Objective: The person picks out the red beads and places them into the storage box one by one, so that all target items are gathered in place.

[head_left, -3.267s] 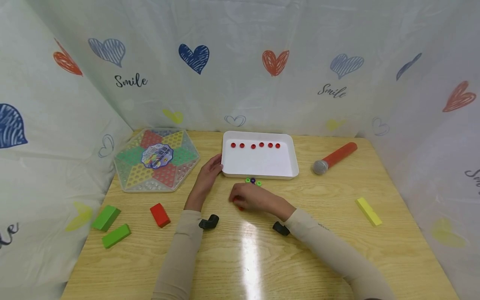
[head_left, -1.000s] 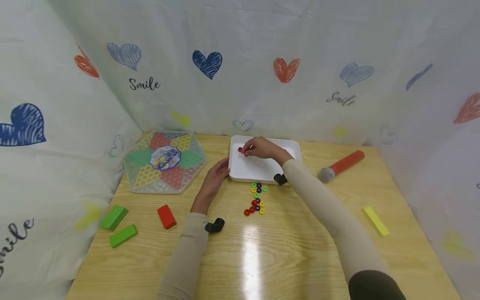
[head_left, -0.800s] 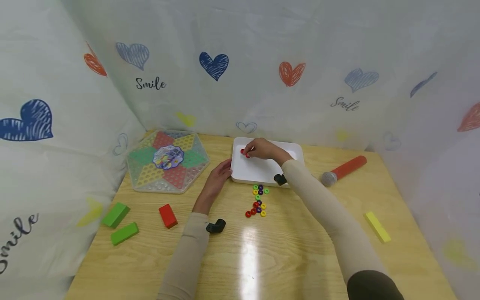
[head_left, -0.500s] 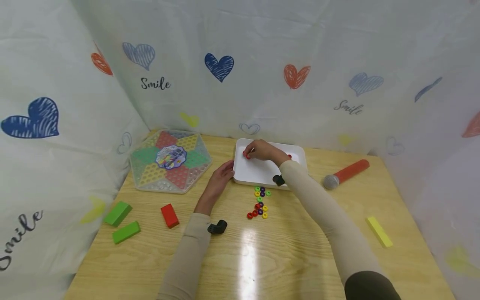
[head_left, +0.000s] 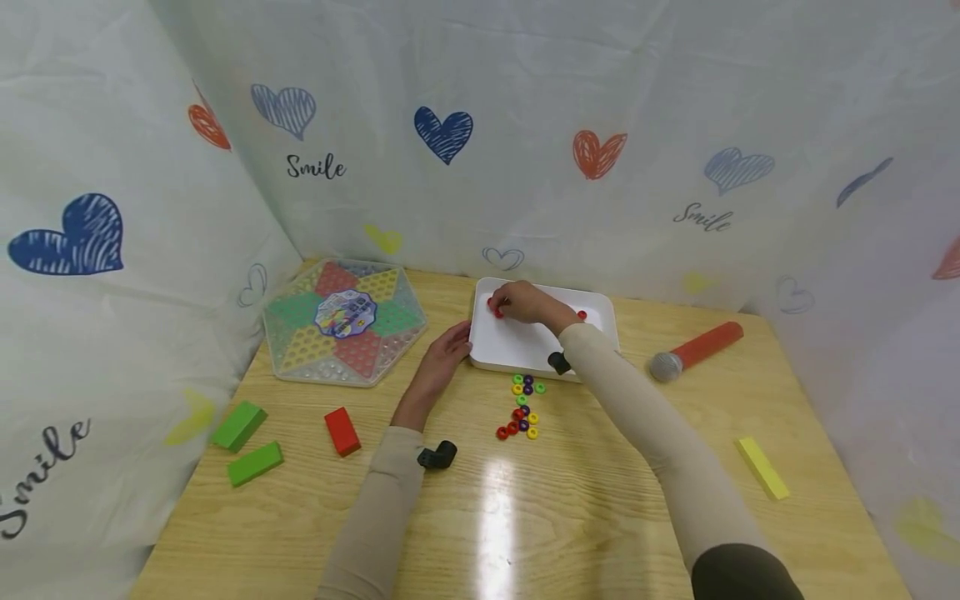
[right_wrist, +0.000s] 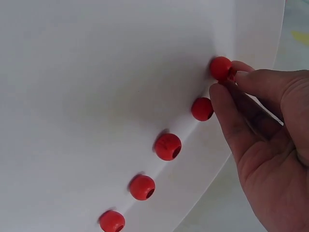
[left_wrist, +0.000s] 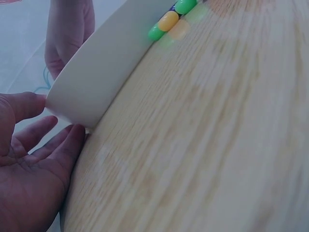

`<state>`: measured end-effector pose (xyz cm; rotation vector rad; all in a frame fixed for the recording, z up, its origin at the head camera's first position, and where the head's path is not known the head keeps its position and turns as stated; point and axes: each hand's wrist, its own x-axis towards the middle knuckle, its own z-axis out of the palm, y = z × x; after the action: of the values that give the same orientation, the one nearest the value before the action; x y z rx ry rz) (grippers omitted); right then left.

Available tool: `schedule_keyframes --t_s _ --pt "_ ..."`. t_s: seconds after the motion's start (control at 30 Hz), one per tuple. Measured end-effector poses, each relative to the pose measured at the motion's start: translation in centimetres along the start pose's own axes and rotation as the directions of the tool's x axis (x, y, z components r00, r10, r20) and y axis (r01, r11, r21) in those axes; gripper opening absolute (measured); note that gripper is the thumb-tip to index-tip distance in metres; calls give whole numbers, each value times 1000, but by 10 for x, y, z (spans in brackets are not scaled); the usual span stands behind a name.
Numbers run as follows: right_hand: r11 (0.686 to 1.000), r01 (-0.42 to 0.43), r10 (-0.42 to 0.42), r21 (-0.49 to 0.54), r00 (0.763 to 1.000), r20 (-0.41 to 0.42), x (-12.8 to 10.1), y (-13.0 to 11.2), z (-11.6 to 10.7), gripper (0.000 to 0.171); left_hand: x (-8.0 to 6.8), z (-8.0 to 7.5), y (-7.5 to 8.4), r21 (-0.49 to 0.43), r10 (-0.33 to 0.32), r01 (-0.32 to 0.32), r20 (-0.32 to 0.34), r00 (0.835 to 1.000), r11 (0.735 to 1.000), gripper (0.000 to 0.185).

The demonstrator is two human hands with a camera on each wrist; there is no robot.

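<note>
Right hand over white tray, fingertips pinched on red bead at far-left end of bead row; left hand spread flat against tray's near-left corner, gripping nothing.

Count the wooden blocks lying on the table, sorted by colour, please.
green blocks: 2
red block: 1
yellow block: 1
total: 4
</note>
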<state>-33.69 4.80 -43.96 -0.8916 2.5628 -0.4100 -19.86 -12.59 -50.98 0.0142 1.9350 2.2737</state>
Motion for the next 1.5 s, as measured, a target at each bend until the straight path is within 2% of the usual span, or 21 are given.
schedule_keyframes --t_s 0.13,0.33,0.53,0.67,0.87,1.03,1.23,1.5 --pt "999 24 -25 -24 999 -20 -9 -1 -7 23 3 1 -1 18 -8 8 6 1000 1000 48" --pt "997 74 -73 20 996 -59 -30 -10 -20 26 8 0 2 40 14 -14 0 1000 999 47" --pt "985 169 -167 29 984 -64 -53 -18 -11 25 5 0 -3 58 -20 21 -19 1000 998 48" --pt "976 210 -207 55 977 -59 -71 -28 -4 23 1 0 -1 30 -32 32 2 999 999 50" --pt "965 256 -257 62 966 0 -96 -44 1 22 -1 0 1 20 -11 11 11 1000 1000 49" --pt "947 308 -314 90 947 66 -113 -54 9 23 2 0 0 12 6 -6 1 1000 1000 48" --pt "951 281 -300 129 939 168 -125 -56 24 23 4 1 1 20 -10 11 -7 1000 1000 48" --pt "977 191 -210 99 946 246 -134 -56 44 22 5 1 -1 25 -15 15 -25 1000 1000 48"
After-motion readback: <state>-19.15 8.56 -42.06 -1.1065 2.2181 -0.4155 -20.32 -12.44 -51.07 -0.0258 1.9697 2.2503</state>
